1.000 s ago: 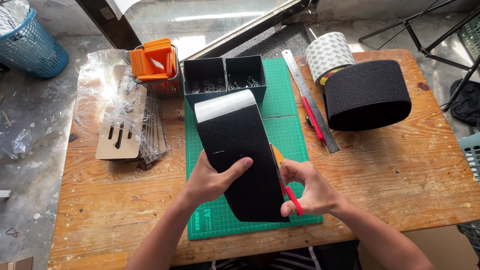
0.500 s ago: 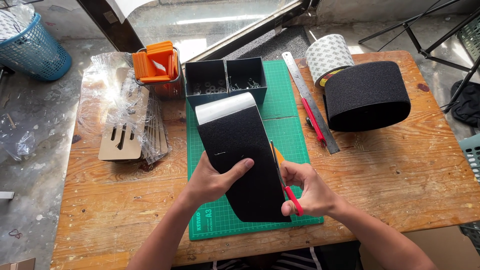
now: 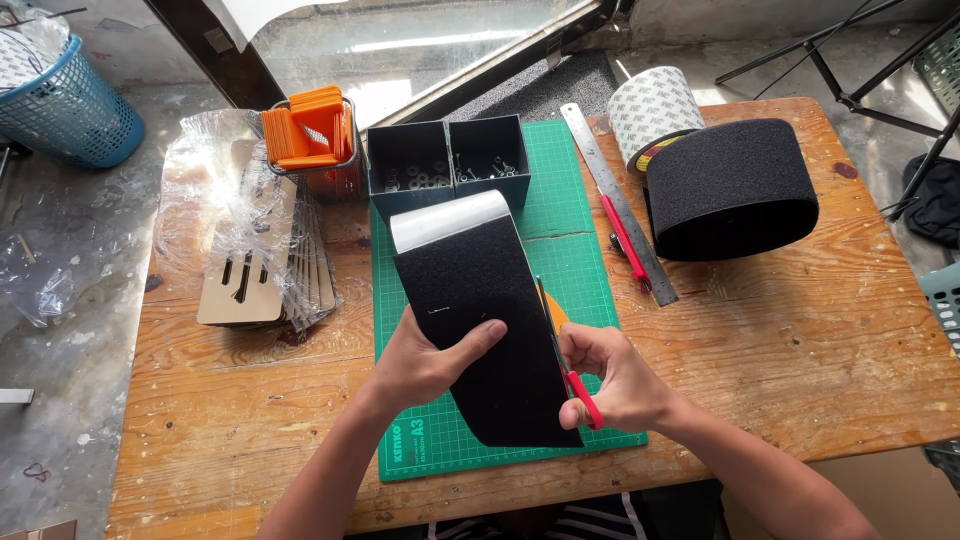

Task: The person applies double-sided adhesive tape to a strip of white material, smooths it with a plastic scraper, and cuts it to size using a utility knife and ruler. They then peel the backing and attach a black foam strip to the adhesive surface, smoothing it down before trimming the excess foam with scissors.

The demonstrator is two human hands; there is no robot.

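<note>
**A:** So what's going on here? Looks like the left hand is gripping a black fuzzy strip over the green mat, thumb laid across its face. The right hand is closed around red scissors, blades running up the strip's right edge.

**B:** Yeah, I'd call it mid-cut, trimming lengthwise. The white backing curls at the far end by the two dark bins. The next move probably needs the strip kept taut and the blades fed straight, or the edge will wander.

**A:** Anything different from a second ago?

**B:** Barely. Same grips, and the strip sits where it was. The big roll and ruler haven't budged; only the view shifted a touch.
</note>
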